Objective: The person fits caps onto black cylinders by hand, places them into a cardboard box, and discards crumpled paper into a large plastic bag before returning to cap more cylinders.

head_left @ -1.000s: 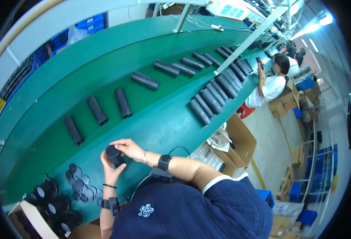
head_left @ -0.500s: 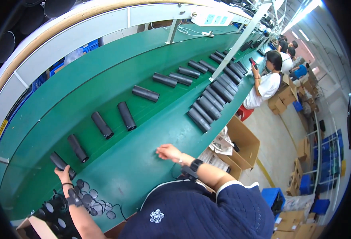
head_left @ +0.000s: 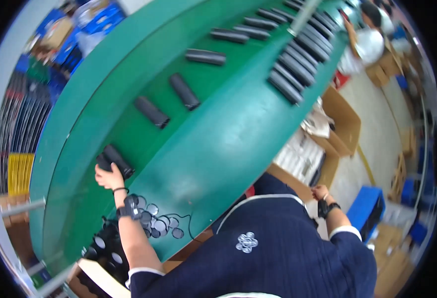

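Note:
At the left of the green bench, my left hand (head_left: 110, 177) is closed on a black tube (head_left: 104, 161). A second black tube (head_left: 120, 160) lies right alongside it, and the fingers partly cover both. Loose round discs (head_left: 159, 226) lie in a heap beside my left wrist. On the right, away from the bench, my right hand (head_left: 319, 192) is by the edge of an open cardboard box (head_left: 333, 171). Its fingers look curled, with nothing visible in them, though it is slightly blurred.
Several black tubes lie spaced along the far strip (head_left: 149, 111), and a tight row (head_left: 286, 85) lies near the bench edge. White packed pieces (head_left: 300, 158) fill the box. A blue bin (head_left: 366, 211) stands at the right. A person (head_left: 365, 47) sits farther along the bench.
My view has swung left and down. My left hand has brought its tube against the neighbouring one. My right hand has left the space over the bench and moved right, beside the box.

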Demonstrator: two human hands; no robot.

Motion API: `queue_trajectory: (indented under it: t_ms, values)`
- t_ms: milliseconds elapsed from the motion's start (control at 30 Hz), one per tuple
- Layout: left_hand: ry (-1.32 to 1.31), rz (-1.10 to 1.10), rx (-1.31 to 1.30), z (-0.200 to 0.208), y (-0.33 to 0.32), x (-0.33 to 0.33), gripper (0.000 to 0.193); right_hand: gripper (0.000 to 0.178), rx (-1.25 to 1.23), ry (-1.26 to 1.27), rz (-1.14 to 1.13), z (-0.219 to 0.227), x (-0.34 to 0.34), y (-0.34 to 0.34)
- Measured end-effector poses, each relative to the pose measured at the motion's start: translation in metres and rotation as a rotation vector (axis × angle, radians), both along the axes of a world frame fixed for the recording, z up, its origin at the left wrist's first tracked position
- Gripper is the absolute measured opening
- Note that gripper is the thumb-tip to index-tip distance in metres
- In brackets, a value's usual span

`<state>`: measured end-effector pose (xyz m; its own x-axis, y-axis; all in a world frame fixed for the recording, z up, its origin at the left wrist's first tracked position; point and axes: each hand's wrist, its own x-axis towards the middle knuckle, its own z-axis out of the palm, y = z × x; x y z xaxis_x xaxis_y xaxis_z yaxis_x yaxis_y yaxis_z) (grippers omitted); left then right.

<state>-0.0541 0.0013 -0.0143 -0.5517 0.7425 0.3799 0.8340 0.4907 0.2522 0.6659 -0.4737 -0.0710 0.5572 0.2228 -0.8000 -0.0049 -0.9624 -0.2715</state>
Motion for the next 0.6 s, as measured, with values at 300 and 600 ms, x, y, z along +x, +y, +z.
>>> queue_trajectory:
  t_ms: [300,600]
  values:
    - [-1.029,-0.896,-0.24,0.055,-0.079,0.203,0.013,0.022,-0.064,0.172,0.273,-0.094,0.019,-0.111]
    - [-1.283,-0.895,-0.907,0.049,-0.233,0.462,0.015,0.024,0.408,-0.014,0.246,-0.121,0.073,-0.067]
